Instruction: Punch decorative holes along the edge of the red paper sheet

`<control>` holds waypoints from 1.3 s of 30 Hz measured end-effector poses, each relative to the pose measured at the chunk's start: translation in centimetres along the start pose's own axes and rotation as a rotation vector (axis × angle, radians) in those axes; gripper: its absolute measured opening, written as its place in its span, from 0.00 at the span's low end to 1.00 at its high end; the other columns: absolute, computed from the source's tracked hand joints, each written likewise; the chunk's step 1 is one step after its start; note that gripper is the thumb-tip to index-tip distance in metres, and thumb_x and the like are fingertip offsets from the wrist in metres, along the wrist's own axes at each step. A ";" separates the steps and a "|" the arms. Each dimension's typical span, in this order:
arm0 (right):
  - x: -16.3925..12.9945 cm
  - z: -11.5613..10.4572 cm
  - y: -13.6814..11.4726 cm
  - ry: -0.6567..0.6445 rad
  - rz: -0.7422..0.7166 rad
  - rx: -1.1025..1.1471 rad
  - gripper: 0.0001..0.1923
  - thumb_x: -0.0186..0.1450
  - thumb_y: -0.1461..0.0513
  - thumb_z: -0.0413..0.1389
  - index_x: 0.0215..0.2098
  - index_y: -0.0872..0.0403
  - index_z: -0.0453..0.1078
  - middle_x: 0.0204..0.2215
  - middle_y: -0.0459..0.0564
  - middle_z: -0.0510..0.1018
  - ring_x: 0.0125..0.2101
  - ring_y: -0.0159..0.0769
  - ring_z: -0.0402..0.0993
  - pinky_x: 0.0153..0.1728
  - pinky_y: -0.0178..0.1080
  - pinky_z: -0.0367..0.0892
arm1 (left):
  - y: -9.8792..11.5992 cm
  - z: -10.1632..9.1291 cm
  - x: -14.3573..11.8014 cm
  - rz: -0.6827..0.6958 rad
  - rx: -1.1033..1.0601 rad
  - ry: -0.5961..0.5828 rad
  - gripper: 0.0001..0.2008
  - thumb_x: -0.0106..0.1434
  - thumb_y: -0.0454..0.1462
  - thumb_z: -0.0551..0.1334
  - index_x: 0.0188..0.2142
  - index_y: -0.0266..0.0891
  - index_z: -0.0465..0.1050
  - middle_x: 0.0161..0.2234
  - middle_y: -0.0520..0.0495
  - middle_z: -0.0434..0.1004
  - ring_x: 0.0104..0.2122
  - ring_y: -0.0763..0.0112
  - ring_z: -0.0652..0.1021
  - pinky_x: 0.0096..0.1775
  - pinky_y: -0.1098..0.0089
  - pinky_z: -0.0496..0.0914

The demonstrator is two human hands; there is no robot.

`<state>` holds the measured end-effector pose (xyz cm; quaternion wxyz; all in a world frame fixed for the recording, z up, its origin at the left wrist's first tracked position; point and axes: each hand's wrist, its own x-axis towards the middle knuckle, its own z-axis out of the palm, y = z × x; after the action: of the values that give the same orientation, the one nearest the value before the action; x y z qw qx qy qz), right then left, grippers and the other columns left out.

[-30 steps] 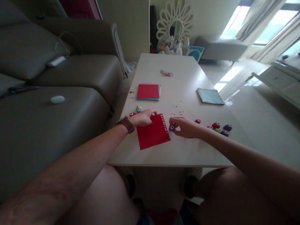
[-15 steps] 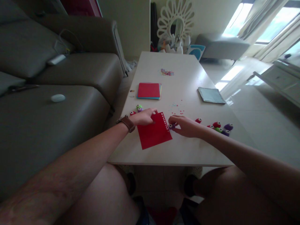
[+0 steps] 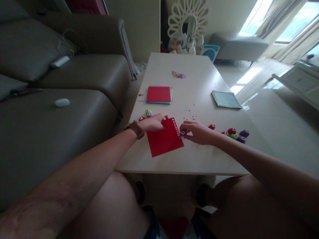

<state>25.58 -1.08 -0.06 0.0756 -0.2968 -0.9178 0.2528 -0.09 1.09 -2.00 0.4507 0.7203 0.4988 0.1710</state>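
On pale table point(image 3: 209, 161), near end, red sheet point(image 3: 165, 143) lies partly under left hand point(image 3: 154, 123); gripping or pressing, cannot tell. Right hand point(image 3: 197, 132) pinches purple punch point(image 3: 183, 133) at sheet's right edge, beside cut holes point(image 3: 175, 127).

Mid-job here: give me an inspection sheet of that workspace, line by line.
Surface: pale table.
Work items: red sheet, holes along its right edge; purple eyed piece at that edge.
Clutter: paper stack; small bits in two patches; grey-green pad; other eyed pieces at both sides.
Grips: left hand rests on the red sheet; right hand pinches the purple eyed piece.
Cables: pale cable on the sofa, off the table.
Surroundings: sofa at left; mirror and grey bench beyond the far end.
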 end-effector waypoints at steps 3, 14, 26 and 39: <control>0.0 0.0 0.0 0.000 -0.011 0.000 0.05 0.64 0.67 0.57 0.38 0.53 0.69 0.37 0.50 0.72 0.36 0.36 0.68 0.38 0.38 0.63 | 0.0 0.0 0.0 0.014 0.008 0.017 0.19 0.42 0.25 0.61 0.34 0.43 0.69 0.33 0.48 0.81 0.33 0.58 0.80 0.29 0.68 0.71; 0.1 0.0 0.2 0.006 0.031 -0.037 0.06 0.61 0.67 0.59 0.35 0.53 0.67 0.35 0.49 0.72 0.34 0.35 0.67 0.36 0.37 0.62 | 0.2 -0.3 -0.2 0.037 0.003 -0.017 0.17 0.43 0.26 0.61 0.34 0.42 0.68 0.34 0.46 0.81 0.33 0.59 0.80 0.30 0.67 0.72; 0.1 0.1 0.0 0.000 0.027 -0.023 0.06 0.62 0.66 0.60 0.34 0.53 0.67 0.34 0.49 0.72 0.33 0.35 0.68 0.35 0.36 0.61 | 0.3 -0.3 -0.3 0.005 0.042 -0.043 0.18 0.45 0.26 0.61 0.37 0.42 0.67 0.37 0.45 0.80 0.36 0.59 0.81 0.33 0.67 0.73; 0.0 -0.2 -0.2 -0.192 -0.024 0.075 0.10 0.58 0.69 0.58 0.38 0.53 0.71 0.37 0.49 0.76 0.37 0.37 0.71 0.41 0.39 0.65 | 0.2 0.0 0.0 -0.028 0.091 -0.074 0.20 0.50 0.28 0.64 0.44 0.41 0.66 0.42 0.45 0.80 0.39 0.61 0.80 0.34 0.69 0.72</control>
<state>25.52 -1.13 0.21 0.0014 -0.2572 -0.9142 0.3133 0.03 1.01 -1.84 0.4379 0.7388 0.4991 0.1152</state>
